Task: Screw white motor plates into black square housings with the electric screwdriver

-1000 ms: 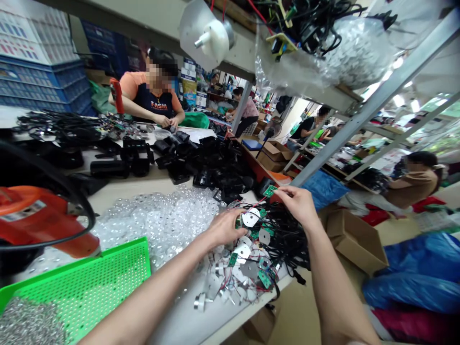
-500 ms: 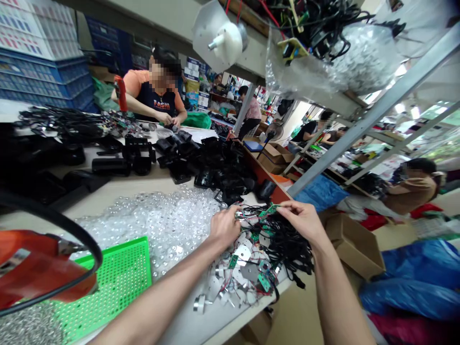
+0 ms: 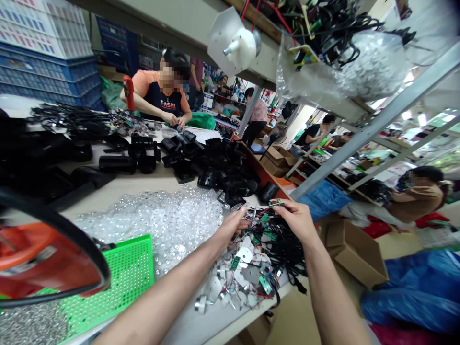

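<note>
Workshop clutter filled my feed, with a long tabletop [image 3: 118, 193] running away from me. My right hand [image 3: 296, 221] pinched a small green circuit board [image 3: 275, 203] between its fingers [image 3: 287, 207], just above a tangle of black cables [image 3: 283, 249]. My left hand [image 3: 233, 227] sat at the cables' edge, its fingers [image 3: 244, 225] narrowed, though I couldn't tell whether they held anything. Round metal plates [image 3: 244, 256] lay below, near a heap of clear plastic domes [image 3: 161, 225].
</note>
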Motion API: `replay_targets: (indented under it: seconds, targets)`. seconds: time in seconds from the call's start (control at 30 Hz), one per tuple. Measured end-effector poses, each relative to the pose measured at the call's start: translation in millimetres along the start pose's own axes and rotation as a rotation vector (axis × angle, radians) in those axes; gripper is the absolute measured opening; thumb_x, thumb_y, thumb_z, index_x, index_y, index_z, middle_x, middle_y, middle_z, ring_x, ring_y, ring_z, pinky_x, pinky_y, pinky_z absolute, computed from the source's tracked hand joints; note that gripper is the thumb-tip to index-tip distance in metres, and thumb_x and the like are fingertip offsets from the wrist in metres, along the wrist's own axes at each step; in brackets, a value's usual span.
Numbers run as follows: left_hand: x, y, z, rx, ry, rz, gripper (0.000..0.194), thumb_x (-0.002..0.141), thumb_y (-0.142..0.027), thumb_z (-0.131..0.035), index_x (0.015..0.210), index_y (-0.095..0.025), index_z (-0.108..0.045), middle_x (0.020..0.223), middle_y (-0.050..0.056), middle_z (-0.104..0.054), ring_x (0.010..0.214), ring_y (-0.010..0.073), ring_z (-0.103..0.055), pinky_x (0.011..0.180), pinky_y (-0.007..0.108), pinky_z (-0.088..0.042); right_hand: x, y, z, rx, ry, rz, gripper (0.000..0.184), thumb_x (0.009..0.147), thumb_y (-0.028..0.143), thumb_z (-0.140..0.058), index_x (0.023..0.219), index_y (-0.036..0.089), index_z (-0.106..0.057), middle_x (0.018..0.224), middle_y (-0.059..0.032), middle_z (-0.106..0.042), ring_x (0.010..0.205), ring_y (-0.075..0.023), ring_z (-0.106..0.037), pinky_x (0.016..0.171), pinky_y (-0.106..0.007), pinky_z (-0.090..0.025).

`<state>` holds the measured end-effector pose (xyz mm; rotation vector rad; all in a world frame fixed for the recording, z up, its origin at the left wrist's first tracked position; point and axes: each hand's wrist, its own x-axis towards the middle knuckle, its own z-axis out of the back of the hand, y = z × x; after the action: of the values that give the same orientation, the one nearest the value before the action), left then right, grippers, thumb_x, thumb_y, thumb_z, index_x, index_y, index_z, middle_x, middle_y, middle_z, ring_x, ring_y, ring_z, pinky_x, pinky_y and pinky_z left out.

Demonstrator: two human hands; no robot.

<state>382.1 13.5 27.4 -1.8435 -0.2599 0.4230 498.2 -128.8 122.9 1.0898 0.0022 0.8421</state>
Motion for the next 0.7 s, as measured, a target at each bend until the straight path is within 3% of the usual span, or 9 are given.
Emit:
replay_targets:
  seconds: [0.07,0.13,0.3,0.4,0.53,0.63,0.7]
  targets:
    - [7.9,3.3,0.7,-0.102,-0.071,0.038,0.044,0.072,-0.058,-0.067,0.084,-0.016,-0.062,0.072,0.004,-0.070,0.064,0.0168,-0.065,0.057,0.024,-0.044,-2.7,-1.9,4.0,0.013,-0.029,-0.008,0.020,0.071,0.035,-0.071,0.082,0.020,-0.077,0.072,-0.0013,-0.074,0.064,-0.0174,-0.065,0.062,-0.029,-0.052]
    - [11.4,6.6,-0.3,-0.207,-0.172,0.024,0.044,0.059,-0.051,-0.079,0.073,-0.019,-0.053,0.060,-0.002,-0.063,0.056,0.0131,-0.060,0.053,0.021,-0.041,-3.5,-4.5,9.2,0.003,-0.123,-0.006,0.021,0.073,0.037,-0.070,0.080,0.019,-0.076,0.068,-0.0012,-0.072,0.061,-0.0161,-0.062,0.059,-0.027,-0.049]
    - [-1.7,8.9,-3.4,-0.448,-0.378,-0.076,0.047,0.061,-0.050,-0.077,0.081,-0.022,-0.044,0.071,-0.005,-0.061,0.067,0.0109,-0.063,0.064,0.020,-0.046,3.0,-12.0,21.1,0.013,-0.312,-0.065,0.029,0.077,0.044,-0.068,0.075,0.015,-0.071,0.062,0.0003,-0.066,0.051,-0.0098,-0.049,0.049,-0.022,-0.037]
    - [-13.7,8.7,-4.2,-0.502,-0.406,-0.049,0.047,0.063,-0.047,-0.076,0.084,-0.023,-0.043,0.077,-0.004,-0.063,0.072,0.0111,-0.066,0.069,0.021,-0.049,9.3,-11.5,19.8,0.120,-0.398,-0.051,0.029,0.076,0.045,-0.068,0.078,0.016,-0.070,0.063,0.0010,-0.064,0.049,-0.0082,-0.045,0.045,-0.020,-0.033]
    - [-24.4,6.2,-6.4,-0.418,-0.366,0.014,0.041,0.074,-0.044,-0.069,0.103,-0.022,-0.050,0.080,-0.001,-0.065,0.063,0.0094,-0.064,0.062,0.020,-0.049,16.4,-2.5,6.0,0.249,-0.502,0.012,0.028,0.076,0.045,-0.069,0.077,0.017,-0.065,0.064,0.0008,-0.065,0.046,-0.0073,-0.044,0.040,-0.020,-0.032]
    - [-25.4,-1.3,-5.0,-0.220,-0.239,0.054,0.052,0.077,-0.036,-0.069,0.123,-0.019,-0.053,0.068,-0.003,-0.064,0.050,0.0085,-0.057,0.051,0.018,-0.044,17.0,5.1,-2.5,0.306,-0.344,0.005,0.029,0.078,0.046,-0.067,0.080,0.017,-0.064,0.058,0.0023,-0.061,0.043,-0.0066,-0.041,0.037,-0.019,-0.027]
    - [-22.2,-9.2,-0.3,-0.044,-0.135,0.080,0.050,0.073,-0.031,-0.073,0.120,-0.015,-0.061,0.057,-0.004,-0.060,0.045,0.0097,-0.053,0.046,0.019,-0.039,14.0,9.2,-3.7,0.354,-0.170,0.005,0.030,0.078,0.047,-0.068,0.086,0.018,-0.064,0.061,0.0012,-0.064,0.043,-0.0069,-0.044,0.036,-0.018,-0.025]
